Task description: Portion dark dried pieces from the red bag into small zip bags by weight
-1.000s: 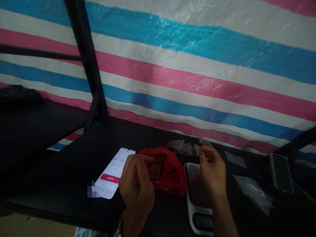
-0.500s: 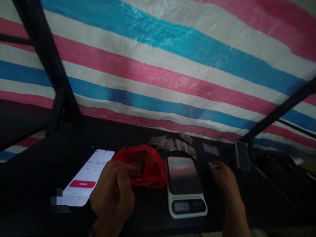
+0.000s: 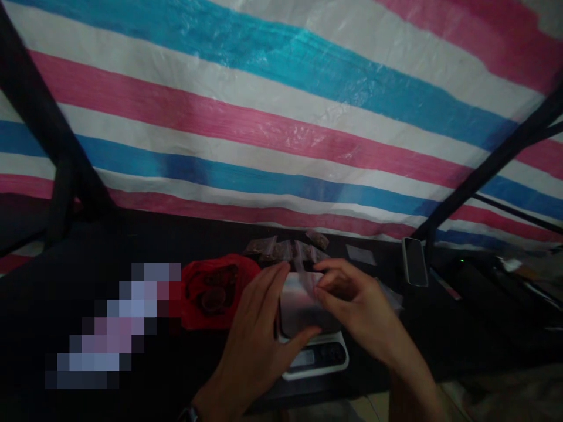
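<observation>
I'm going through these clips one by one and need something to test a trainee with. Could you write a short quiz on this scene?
1. True or false: the red bag lies to the right of the scale.
2. What does the person's right hand hold?
3. Which are nearer the striped sheet: the scale or the filled bags?

Key:
1. False; it lies to the left of it.
2. A small clear bag.
3. The filled bags.
</observation>
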{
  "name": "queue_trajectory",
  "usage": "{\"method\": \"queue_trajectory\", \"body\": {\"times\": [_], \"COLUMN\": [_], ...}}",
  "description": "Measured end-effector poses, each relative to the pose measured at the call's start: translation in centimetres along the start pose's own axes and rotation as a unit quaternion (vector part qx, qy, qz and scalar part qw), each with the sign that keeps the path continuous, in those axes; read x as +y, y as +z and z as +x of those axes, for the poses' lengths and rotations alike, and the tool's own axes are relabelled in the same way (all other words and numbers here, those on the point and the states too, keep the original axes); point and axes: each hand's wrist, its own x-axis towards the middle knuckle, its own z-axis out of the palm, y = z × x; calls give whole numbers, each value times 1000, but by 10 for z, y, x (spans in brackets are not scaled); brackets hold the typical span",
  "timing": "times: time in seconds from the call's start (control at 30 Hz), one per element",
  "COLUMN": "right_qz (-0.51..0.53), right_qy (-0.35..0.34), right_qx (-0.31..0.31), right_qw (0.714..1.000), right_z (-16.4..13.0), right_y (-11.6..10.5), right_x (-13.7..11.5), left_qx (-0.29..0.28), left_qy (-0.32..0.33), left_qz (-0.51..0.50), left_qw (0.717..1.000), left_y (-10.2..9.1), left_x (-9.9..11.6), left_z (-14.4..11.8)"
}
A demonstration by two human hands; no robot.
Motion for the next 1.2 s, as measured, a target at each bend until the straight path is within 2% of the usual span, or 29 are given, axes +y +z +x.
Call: {"method": "queue_trajectory", "body": {"times": [0.07, 0.13, 0.27, 0.4, 0.47, 0.53, 0.63, 0.73, 0.83, 0.93, 1.03, 1.1, 1.2], "right_qz": [9, -8, -48, -58, -50, -27, 29, 39, -45, -153, -235, -266, -295], "right_qy": [-3, -8, -26, -13, -13, -24, -45, -62, -63, -81, -84, -82, -94], "right_qx": [-49, -65, -64, -67, -70, -75, -65, -38, -103, -169, -183, -173, -139], "right_qw": [999, 998, 996, 996, 996, 997, 996, 997, 992, 970, 951, 945, 941], "right_z": [-4, -7, -9, -9, -8, -4, 6, 18, 25, 29, 35, 39, 43], "right_y": [20, 29, 23, 16, 17, 21, 36, 66, 104, 136, 155, 159, 153], "right_x": [-13, -17, -12, -8, -9, -12, -14, -8, 1, 9, 16, 20, 21], "left_qx": [-2, 16, -10, -49, -47, -25, 46, 119, 138, 131, 98, 63, -7], "left_qy": [0, -2, 21, 35, 40, 32, -30, -108, -146, -141, -145, -152, -170], "left_qz": [-12, -18, -18, -20, -21, -26, -38, -46, -55, -53, -38, -14, 23], "left_qw": [1000, 1000, 1000, 998, 998, 999, 998, 986, 978, 980, 984, 986, 985], "left_y": [11, 15, 7, -3, -7, -13, -25, -41, -57, -67, -72, -72, -71], "left_x": [3, 2, -3, -4, -5, -6, -8, -8, -9, -14, -20, -23, -25], "left_z": [-4, -6, -4, -3, -4, -6, -10, -15, -22, -31, -38, -40, -40]}}
